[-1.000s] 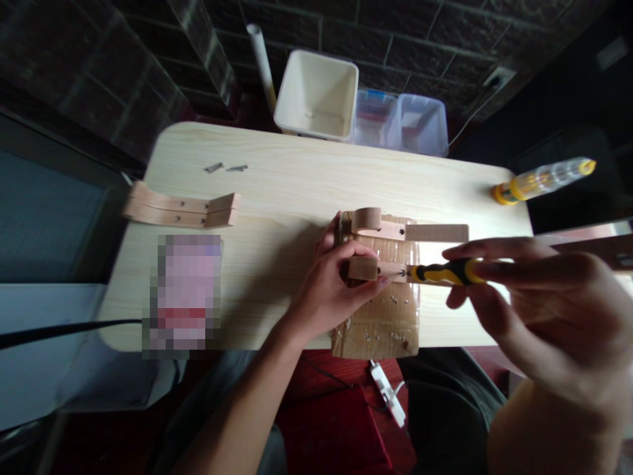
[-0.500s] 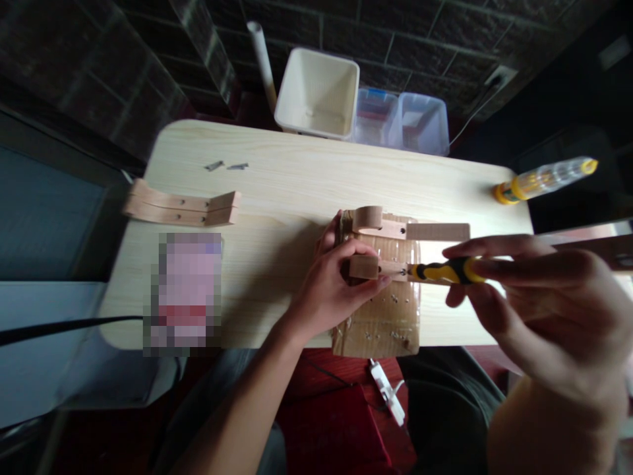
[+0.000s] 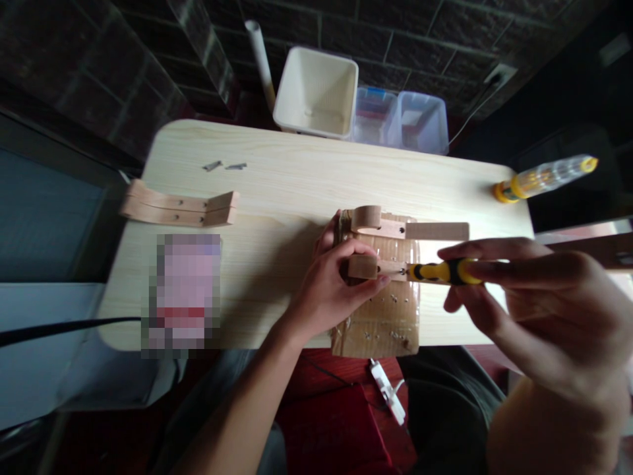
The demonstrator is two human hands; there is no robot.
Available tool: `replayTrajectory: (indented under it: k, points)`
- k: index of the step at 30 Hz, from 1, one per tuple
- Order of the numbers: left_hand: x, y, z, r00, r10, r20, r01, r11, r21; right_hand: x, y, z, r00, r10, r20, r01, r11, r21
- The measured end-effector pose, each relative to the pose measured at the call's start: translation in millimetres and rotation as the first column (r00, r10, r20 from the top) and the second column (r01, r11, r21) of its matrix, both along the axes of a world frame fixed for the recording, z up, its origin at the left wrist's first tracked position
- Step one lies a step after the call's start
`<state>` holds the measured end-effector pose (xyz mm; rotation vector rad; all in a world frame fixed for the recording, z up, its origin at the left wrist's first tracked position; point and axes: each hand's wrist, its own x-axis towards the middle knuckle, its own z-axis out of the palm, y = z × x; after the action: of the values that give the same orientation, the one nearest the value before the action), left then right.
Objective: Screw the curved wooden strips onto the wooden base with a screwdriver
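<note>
My right hand (image 3: 548, 290) grips a yellow-and-black screwdriver (image 3: 438, 271) between thumb and fingers. The screwdriver lies nearly level in view, its tip at a hole in a curved wooden bracket (image 3: 363, 266). Thumb and fingers of my left hand (image 3: 324, 280) close around this bracket's raised end. Underneath is a block wrapped in brown cardboard and clear tape (image 3: 378, 323), dotted with small holes. Beside the held bracket, a second wooden bracket (image 3: 438, 231) rests on the block, its straight end sticking out to the right. The screw at the tip is too small to make out.
Two more wooden brackets (image 3: 192, 210) lie side by side on the pale table (image 3: 277, 178), with small metal screws (image 3: 212, 165) behind them. A blurred-out item (image 3: 185, 284) sits nearer. A clear yellow-capped tube (image 3: 548, 178) stands right; a cream bin (image 3: 316, 92) is beyond the back edge.
The screwdriver handle has turned, showing a different yellow-and-black pattern. The fingers of my right hand have shifted slightly left. My left hand and the bracket stay in place.
</note>
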<state>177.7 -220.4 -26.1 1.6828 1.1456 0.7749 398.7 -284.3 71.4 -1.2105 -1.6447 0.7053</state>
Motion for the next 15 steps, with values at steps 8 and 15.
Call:
replayTrajectory:
  k: [8,15]
  points:
    - [-0.2,0.4,-1.8,1.0,-0.002,0.002,0.002,1.0,0.026,3.3,5.2,-2.3,1.0,0.025,-0.014,-0.025,0.999,0.032]
    - [0.2,-0.4,-1.6,1.0,0.004,-0.008,-0.004,1.0,0.02,-0.3,2.9,1.0,0.998,0.02,-0.054,-0.019,0.999,0.029]
